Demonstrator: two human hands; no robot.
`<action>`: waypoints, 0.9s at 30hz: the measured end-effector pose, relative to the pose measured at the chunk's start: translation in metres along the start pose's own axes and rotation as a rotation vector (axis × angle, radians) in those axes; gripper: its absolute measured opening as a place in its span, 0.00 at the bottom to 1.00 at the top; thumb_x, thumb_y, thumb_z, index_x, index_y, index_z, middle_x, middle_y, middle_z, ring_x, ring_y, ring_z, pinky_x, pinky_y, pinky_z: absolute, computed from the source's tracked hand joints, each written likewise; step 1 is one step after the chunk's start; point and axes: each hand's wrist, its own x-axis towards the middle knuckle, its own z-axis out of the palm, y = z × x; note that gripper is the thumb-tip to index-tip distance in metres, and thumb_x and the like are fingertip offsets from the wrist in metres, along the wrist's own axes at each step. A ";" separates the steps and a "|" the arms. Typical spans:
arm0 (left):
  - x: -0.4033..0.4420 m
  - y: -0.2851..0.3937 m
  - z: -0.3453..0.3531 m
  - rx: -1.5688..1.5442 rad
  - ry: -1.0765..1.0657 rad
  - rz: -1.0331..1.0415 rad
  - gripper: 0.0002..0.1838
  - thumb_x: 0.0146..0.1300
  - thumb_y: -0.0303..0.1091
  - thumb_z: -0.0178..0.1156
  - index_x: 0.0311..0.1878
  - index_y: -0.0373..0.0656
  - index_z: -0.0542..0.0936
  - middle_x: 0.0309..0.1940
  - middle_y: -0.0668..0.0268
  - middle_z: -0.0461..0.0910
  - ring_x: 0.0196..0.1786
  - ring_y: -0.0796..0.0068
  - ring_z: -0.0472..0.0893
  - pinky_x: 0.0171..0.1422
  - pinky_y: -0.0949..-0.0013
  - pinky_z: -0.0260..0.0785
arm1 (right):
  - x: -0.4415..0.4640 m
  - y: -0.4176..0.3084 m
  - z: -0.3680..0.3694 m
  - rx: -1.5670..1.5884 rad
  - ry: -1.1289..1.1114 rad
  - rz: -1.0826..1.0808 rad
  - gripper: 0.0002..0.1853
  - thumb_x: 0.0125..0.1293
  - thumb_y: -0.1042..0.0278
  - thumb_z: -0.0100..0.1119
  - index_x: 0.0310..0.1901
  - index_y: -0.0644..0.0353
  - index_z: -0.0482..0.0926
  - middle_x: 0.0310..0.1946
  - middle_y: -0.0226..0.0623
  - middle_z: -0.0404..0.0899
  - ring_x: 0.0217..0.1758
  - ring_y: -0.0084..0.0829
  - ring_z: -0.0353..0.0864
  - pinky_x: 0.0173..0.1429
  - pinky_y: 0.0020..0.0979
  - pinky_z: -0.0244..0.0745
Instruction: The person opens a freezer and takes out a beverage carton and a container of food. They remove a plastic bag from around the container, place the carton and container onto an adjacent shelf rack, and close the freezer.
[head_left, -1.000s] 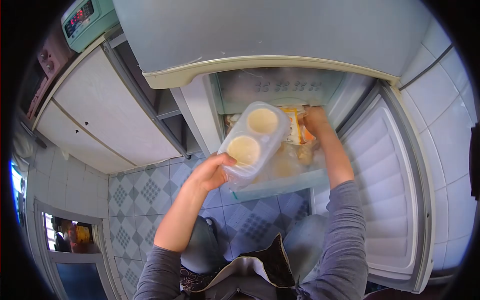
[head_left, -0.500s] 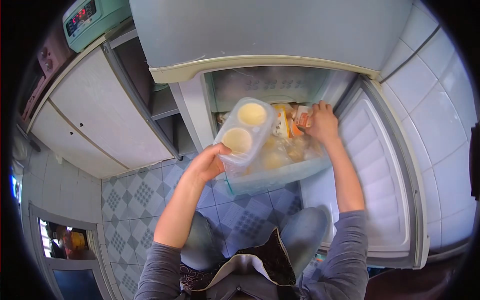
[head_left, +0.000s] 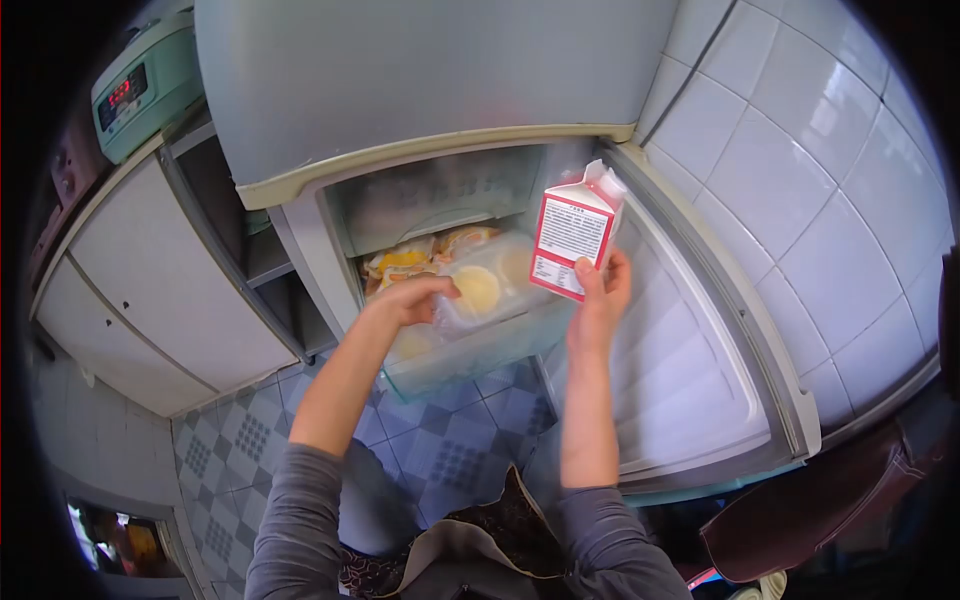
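Observation:
My left hand (head_left: 417,300) grips the near left end of a clear plastic pack (head_left: 476,292) with two round, pale yellow items inside. The pack is over the pulled-out freezer drawer (head_left: 480,350). In my right hand (head_left: 603,292) is a red and white carton (head_left: 572,236) with printed text and a white cap, held upright to the right of the pack. Orange and yellow food packets (head_left: 405,258) lie in the drawer behind my left hand.
The open freezer door (head_left: 690,350) stands at the right, beside a tiled wall (head_left: 790,170). White cabinets (head_left: 130,290) are on the left, with a green appliance (head_left: 145,85) above. A dark red bag or cover (head_left: 810,500) is at the lower right.
My right hand has come up out of the drawer and now holds the carton. My left hand has lowered and turned the pack over the drawer. The view has shifted to the right.

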 end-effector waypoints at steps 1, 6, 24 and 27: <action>0.013 0.002 0.002 0.068 -0.007 -0.074 0.20 0.48 0.32 0.60 0.48 0.43 0.74 0.41 0.64 0.79 0.41 0.72 0.79 0.43 0.64 0.73 | -0.002 0.004 0.003 0.146 0.016 0.020 0.26 0.53 0.65 0.64 0.52 0.63 0.67 0.46 0.38 0.72 0.48 0.28 0.74 0.54 0.30 0.69; 0.047 -0.009 0.039 0.112 0.065 -0.175 0.20 0.50 0.38 0.62 0.49 0.46 0.75 0.43 0.66 0.79 0.44 0.71 0.79 0.48 0.65 0.72 | -0.007 0.015 0.000 0.411 -0.041 0.194 0.25 0.58 0.61 0.59 0.54 0.63 0.66 0.47 0.39 0.74 0.49 0.30 0.76 0.53 0.33 0.72; 0.009 -0.029 0.052 0.711 0.411 -0.152 0.28 0.60 0.56 0.55 0.37 0.32 0.76 0.30 0.62 0.77 0.24 0.75 0.73 0.30 0.70 0.70 | -0.014 0.023 -0.006 0.512 -0.103 0.303 0.27 0.62 0.55 0.53 0.58 0.61 0.63 0.51 0.38 0.73 0.51 0.33 0.76 0.50 0.39 0.75; 0.044 -0.042 0.042 0.675 0.508 -0.067 0.32 0.59 0.58 0.54 0.33 0.29 0.76 0.26 0.56 0.77 0.27 0.71 0.77 0.30 0.66 0.70 | -0.015 0.025 0.002 0.522 -0.118 0.314 0.26 0.62 0.56 0.53 0.58 0.61 0.63 0.51 0.38 0.73 0.51 0.33 0.76 0.50 0.38 0.75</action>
